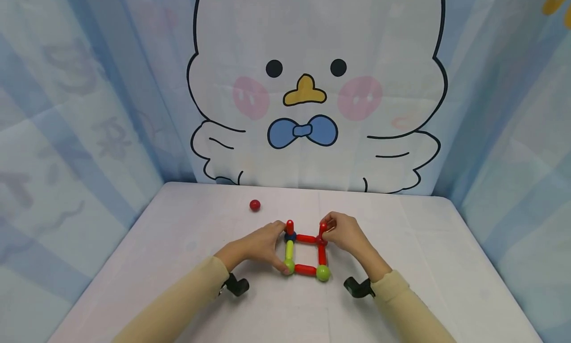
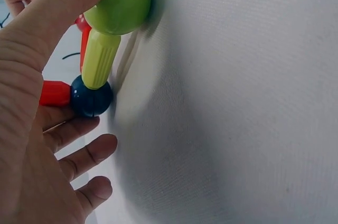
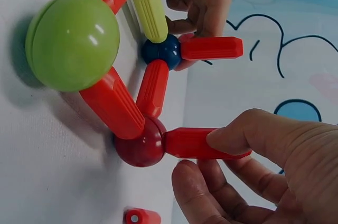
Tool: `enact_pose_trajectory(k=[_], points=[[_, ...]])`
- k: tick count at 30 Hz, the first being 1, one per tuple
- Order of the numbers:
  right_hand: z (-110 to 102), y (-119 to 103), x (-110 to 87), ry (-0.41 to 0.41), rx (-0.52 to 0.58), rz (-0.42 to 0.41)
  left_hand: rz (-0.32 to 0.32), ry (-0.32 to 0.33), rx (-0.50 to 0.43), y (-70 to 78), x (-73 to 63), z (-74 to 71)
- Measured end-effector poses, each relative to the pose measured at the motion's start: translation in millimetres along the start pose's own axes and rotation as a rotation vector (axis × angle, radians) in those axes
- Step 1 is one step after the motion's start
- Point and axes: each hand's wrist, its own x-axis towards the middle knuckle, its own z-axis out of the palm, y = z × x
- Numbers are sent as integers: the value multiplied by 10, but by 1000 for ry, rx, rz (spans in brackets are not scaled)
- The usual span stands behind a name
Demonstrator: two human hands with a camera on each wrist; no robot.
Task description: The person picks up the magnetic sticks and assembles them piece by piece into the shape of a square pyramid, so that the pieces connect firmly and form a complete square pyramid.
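Note:
A square of magnetic rods and balls lies on the table. It has two green balls (image 1: 323,273) at the near corners, a blue ball (image 2: 91,97) at far left and a red ball (image 3: 141,142) at far right. Three red rods and one yellow-green rod (image 2: 100,59) form its sides. One red rod (image 3: 212,48) stands upright on the blue ball. My left hand (image 1: 266,245) spans the left side, thumb on the near green ball, fingers at the blue one. With thumb and fingers, my right hand (image 1: 347,232) pinches a second upright red rod (image 3: 193,142), its lower end at the red ball.
A loose red ball (image 1: 255,205) sits farther back, left of the square. Another red rod (image 3: 142,217) lies on the table at the bottom edge of the right wrist view. Behind the white table (image 1: 401,234) hangs a printed curtain (image 1: 312,35).

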Motion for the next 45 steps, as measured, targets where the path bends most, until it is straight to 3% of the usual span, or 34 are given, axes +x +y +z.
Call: enact_pose_trajectory(k=[12, 20, 25, 32, 39, 45], points=[[-135, 157, 5, 56, -94, 23, -9, 15, 4, 2, 6, 12], [-202, 361, 59, 122, -107, 116, -21, 34, 21, 9, -6, -3], [-186, 486, 116, 139, -125, 127, -20, 38, -10, 3, -15, -32], [-138, 544, 153, 139, -112, 113, 24, 43, -28, -19, -30, -25], [-80, 593, 179, 155, -107, 151, 80, 5, -149, -27, -45, -32], [-94, 643, 229, 151, -86, 178, 121, -13, -186, -60, -36, -47]])
